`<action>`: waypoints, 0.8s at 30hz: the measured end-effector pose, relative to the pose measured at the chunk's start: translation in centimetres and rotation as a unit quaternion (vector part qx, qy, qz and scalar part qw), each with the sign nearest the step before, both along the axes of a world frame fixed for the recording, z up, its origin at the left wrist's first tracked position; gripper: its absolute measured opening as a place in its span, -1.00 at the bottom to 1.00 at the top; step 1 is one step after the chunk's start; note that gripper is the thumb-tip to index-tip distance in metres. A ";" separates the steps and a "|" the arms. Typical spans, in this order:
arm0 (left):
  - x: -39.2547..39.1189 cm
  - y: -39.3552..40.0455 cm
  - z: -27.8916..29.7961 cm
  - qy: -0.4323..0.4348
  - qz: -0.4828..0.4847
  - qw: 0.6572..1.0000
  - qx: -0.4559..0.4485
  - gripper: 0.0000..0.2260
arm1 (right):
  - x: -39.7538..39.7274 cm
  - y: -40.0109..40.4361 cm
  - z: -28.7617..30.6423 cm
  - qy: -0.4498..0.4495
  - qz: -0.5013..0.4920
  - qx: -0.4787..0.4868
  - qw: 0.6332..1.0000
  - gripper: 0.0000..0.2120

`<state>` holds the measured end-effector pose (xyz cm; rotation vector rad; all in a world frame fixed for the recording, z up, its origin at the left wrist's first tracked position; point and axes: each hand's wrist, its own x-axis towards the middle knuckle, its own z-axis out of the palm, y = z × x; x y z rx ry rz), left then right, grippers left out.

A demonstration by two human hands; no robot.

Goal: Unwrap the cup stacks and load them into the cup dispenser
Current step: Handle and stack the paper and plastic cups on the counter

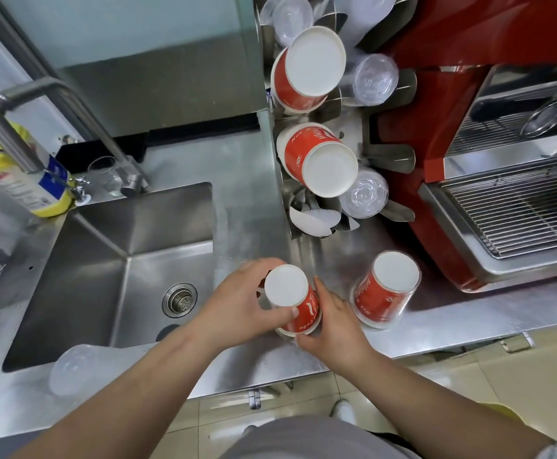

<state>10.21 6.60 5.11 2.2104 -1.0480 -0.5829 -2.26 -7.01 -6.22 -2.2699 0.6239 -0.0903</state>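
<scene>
A stack of red paper cups [290, 293] stands upside down on the steel counter, white base facing me. My left hand [237, 306] grips its left side, thumb across the front. My right hand [333, 319] holds its lower right side near the rim. A second red cup stack in clear wrap [386, 289] stands upside down to the right, untouched. The steel cup dispenser [303, 223] rises behind, with red cup stacks [306, 71] [320, 160] in its upper slots and clear plastic cups [364, 193] beside them. Its lowest slot shows a white cup bottom [313, 220].
A steel sink [131, 260] with a drain lies to the left, a faucet [55, 104] above it. A clear plastic cup stack [72, 369] lies on the counter's front left. A red coffee machine [469, 94] with a wire drip tray stands at the right. A yellow bottle [45, 193] sits by the sink.
</scene>
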 end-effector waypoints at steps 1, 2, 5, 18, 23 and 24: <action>0.0 0.0 0.0 0.000 0.004 1.000 -0.001 -0.45 | 0.0 0.0 -0.1 0.003 0.006 -0.010 1.000 0.03; 0.0 0.0 0.0 0.002 0.008 1.000 -0.001 -0.45 | 0.0 0.0 -0.2 0.003 0.011 -0.023 1.000 0.03; -0.1 0.1 0.1 0.010 0.017 1.000 0.000 -0.47 | -0.1 0.0 -0.7 0.001 0.011 -0.047 0.999 0.00; 0.9 0.2 3.8 0.006 0.022 0.999 -0.049 -0.47 | 0.6 -0.2 0.1 -0.004 -0.001 -0.046 0.999 -0.08; 1.0 0.3 5.7 0.012 0.042 0.994 -0.096 -0.56 | 0.7 -0.4 0.7 0.027 -0.013 -0.044 0.999 -0.16; 1.0 0.4 6.1 0.014 0.047 0.993 -0.106 -0.59 | 0.8 -0.5 0.7 0.035 -0.019 -0.037 0.999 -0.18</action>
